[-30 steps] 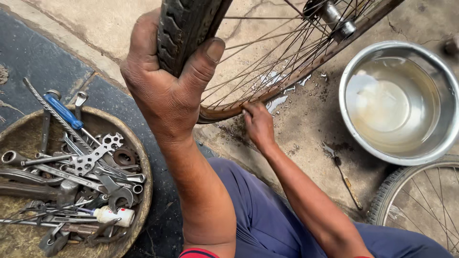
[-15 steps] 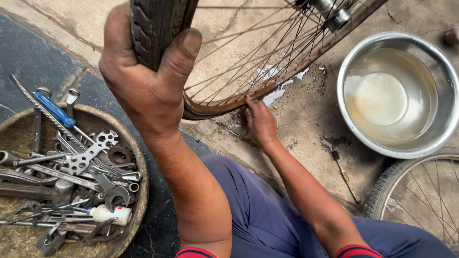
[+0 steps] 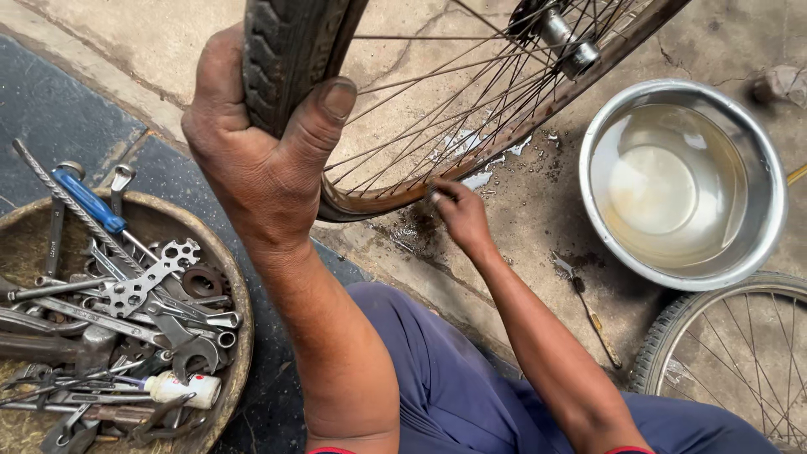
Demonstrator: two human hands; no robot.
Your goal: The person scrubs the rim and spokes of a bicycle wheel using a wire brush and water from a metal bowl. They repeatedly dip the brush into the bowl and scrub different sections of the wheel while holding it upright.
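Beside tool tray [image 3: 225,277]: left hand [image 3: 252,160] grips tyre [image 3: 290,50]; right hand [image 3: 458,214] touches rim [image 3: 538,113].

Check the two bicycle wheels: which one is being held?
The big wheel at top: left hand wraps its tyre, right hand at its rim. The second wheel, bottom right, lies untouched.

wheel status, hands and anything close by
Left hand gripping tyre. Right hand at wheel rim, small item pinched in fingers. Water bowl beside wheel, tool tray left.
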